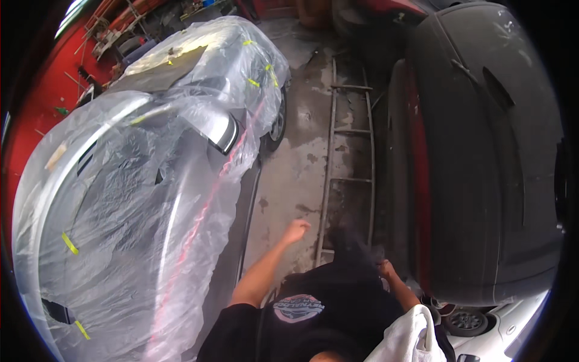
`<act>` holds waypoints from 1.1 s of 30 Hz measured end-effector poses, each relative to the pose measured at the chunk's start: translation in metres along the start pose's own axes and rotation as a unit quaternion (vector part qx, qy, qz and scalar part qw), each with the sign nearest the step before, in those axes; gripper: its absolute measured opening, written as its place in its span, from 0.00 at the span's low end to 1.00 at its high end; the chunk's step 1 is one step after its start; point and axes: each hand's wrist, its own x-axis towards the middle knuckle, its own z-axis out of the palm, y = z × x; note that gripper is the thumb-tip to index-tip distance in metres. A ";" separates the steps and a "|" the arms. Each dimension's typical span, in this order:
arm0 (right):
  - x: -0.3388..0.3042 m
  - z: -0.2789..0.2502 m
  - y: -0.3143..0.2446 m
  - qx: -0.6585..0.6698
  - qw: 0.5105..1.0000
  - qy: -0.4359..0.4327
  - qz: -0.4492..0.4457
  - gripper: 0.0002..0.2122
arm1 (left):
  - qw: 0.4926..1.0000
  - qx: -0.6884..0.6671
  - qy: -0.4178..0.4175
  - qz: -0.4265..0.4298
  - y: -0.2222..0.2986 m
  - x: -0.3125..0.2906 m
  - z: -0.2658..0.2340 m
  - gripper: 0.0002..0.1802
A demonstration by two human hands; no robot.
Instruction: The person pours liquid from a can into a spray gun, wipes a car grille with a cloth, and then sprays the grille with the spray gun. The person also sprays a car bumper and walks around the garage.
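My left hand (pixel 297 231) is in front of my body over the concrete floor, its fingers curled into a loose fist with nothing visible in them. It is nearest the lower side of a car wrapped in clear plastic sheeting (pixel 132 205), but apart from it. Low on the right, my right hand (pixel 385 269) is close to my dark shirt, fingers bent and partly hidden; a dark blur just above it cannot be made out. A whitish cloth (pixel 407 341) hangs over my right shoulder.
A metal ladder (pixel 330 175) lies along the floor (pixel 289 181) between the cars. To the right stands a dark, dusty vehicle (pixel 482 151) with a red strip. A silver mirror (pixel 224 134) juts from the wrapped car. Behind me at lower right is a white car (pixel 506 332).
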 end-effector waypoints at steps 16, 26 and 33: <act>0.444 -0.279 -0.511 -0.011 0.981 0.064 -0.183 0.17 | 0.942 0.306 -0.140 0.012 0.154 0.422 -0.178 0.17; 0.457 -0.347 -0.830 0.041 0.971 -0.191 -0.135 0.15 | 0.921 -0.004 -0.389 -0.026 0.268 0.662 -0.437 0.18; 0.703 -0.423 -0.976 0.014 0.962 -0.181 -0.203 0.11 | 0.880 -0.423 -0.211 0.048 0.334 0.862 -0.574 0.13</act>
